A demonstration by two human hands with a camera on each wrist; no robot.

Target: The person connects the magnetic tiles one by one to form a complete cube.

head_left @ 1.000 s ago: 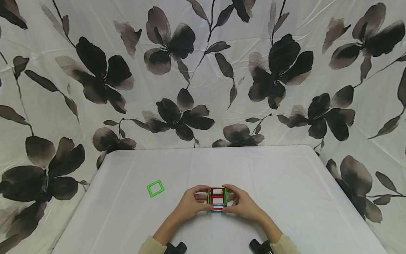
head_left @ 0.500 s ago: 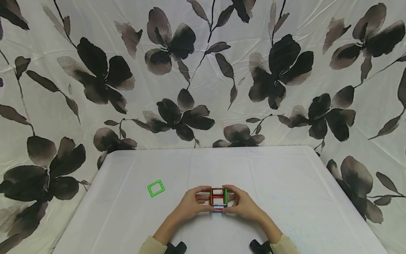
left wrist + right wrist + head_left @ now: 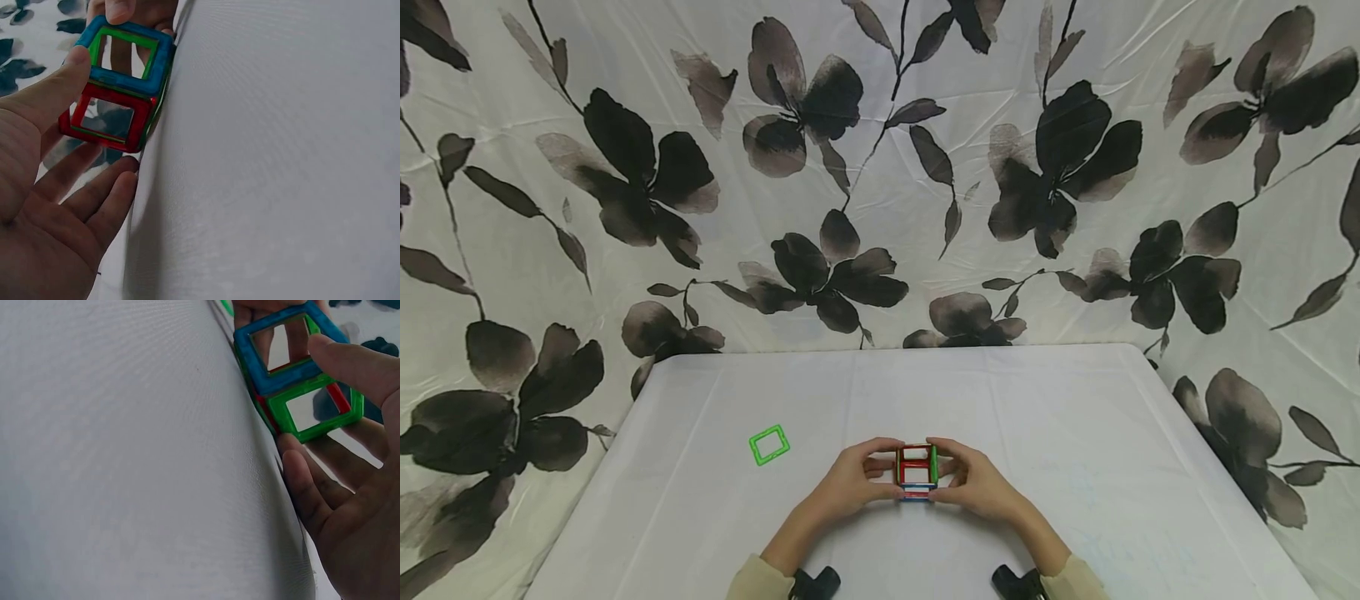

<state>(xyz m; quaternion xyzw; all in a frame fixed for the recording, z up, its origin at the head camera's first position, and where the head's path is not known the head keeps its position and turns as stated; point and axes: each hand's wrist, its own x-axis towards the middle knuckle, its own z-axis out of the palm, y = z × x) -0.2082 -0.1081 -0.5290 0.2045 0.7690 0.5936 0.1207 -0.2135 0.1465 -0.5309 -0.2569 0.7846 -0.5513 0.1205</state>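
Note:
In the head view, a small box of square magnetic tiles [image 3: 916, 485] stands on the table between both hands. Its near side is a blue tile [image 3: 290, 378], with a green tile [image 3: 284, 415] on the right and a red tile [image 3: 145, 125] on the left. My left hand [image 3: 847, 483] grips the box's left side, thumb at the near corner and index finger at the far one. On the opposite side, my right hand [image 3: 981, 483] holds it the same way. The remaining fingers of each hand spread beside the box.
A loose green tile frame [image 3: 769, 445] lies flat on the white table [image 3: 1037, 417], left of the hands. Behind the table's far edge hangs a floral cloth [image 3: 955, 275]. Dark wrist-worn devices [image 3: 816, 583] show near both sleeves.
The left side of the box has moved slightly inward to the right, with the left hand's fingertips following. My right hand stays almost still, and the loose green tile has not moved.

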